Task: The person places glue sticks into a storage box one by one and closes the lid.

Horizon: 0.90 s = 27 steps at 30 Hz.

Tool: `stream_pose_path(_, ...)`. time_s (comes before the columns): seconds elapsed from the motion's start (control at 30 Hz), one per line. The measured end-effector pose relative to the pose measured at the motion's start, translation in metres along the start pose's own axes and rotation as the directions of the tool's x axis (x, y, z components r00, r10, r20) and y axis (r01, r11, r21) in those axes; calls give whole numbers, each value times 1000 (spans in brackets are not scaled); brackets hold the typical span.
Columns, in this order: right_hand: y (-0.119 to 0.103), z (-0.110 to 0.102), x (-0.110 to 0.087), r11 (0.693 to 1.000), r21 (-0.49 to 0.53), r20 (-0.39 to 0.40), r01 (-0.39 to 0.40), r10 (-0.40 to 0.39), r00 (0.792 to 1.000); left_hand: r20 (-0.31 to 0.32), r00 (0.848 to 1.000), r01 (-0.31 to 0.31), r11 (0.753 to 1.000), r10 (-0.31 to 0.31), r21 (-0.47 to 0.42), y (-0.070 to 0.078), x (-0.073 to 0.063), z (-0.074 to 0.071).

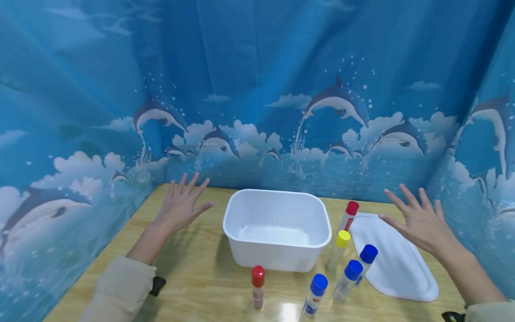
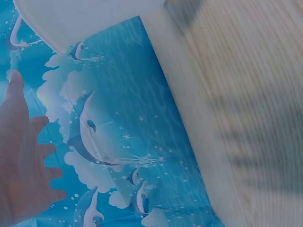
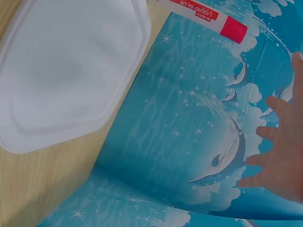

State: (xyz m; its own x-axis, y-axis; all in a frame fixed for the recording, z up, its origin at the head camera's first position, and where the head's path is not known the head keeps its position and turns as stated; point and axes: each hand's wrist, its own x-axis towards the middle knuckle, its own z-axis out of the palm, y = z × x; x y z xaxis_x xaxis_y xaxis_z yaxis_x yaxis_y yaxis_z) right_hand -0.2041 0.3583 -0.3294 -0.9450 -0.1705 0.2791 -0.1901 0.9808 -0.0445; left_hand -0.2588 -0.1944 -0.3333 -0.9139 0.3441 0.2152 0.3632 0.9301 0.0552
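Observation:
My left hand (image 1: pixel 179 209) hovers over the table to the left of a white plastic tub (image 1: pixel 273 257), fingers spread and holding nothing. On the other side my right hand (image 1: pixel 427 227) is held above a flat white lid (image 1: pixel 396 259), its fingers also spread. Several small glue bottles stand upright around the tub's front and right. A red-capped one (image 1: pixel 258 286) is in front, and three have blue caps (image 1: pixel 319 284). Beside the tub's right wall are a yellow-capped bottle (image 1: pixel 339 250) and another red-capped bottle (image 3: pixel 203 16), labelled liquid glue in the right wrist view.
The wooden table (image 1: pixel 193 286) ends at a blue curtain (image 1: pixel 249 67) printed with dolphins, which hangs at the back and both sides. Between the tub and the lid the bottles stand close together.

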Motion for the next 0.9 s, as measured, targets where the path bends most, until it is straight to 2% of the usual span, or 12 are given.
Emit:
stream_pose_path(0.4, -28, -15, -6, 996, -15, -64, 86, -87, 994, -16, 997, -75, 997, 75, -14, 17, 4, -3)
stream_pose_path(0.6, -47, -23, -7, 986, -20, -120, 167, -168, 978, -43, 994, -98, 995, 96, -36, 30, 5, -2)
stream_pose_path(0.77, -70, -29, -8, 966, -1, -174, 258, -254, 951, -58, 993, -114, 984, 107, -136, 41, 5, -2)
stream_pose_path(0.9, -92, -32, -9, 949, 13, -190, 314, -306, 933, -75, 994, -102, 962, 85, -253, 48, 3, 0)
